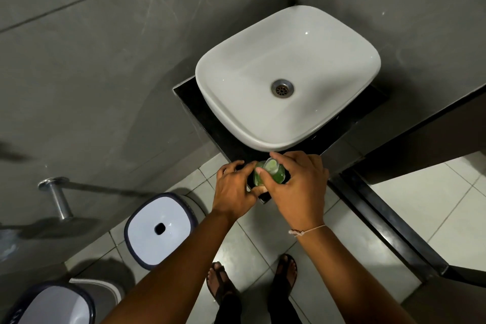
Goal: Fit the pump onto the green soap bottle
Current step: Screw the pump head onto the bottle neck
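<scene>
The green soap bottle [278, 175] stands on the front corner of the black counter [200, 118], just in front of the white basin. My left hand [232, 188] grips its left side, fingers round the back and thumb low at the front. My right hand [294, 184] comes over from the right, with thumb and forefinger pinched on a pale round top piece, the pump [271, 165], at the bottle's neck. Most of the bottle is hidden by my fingers. Whether the pump is seated or only resting on the neck cannot be told.
The white basin [231, 113] with a metal drain fills the counter behind the bottle. Grey tiled walls close in behind and to the left, where a metal rail [56, 192] sticks out. Two white bins [147, 252] [52, 305] stand on the tiled floor left of my feet.
</scene>
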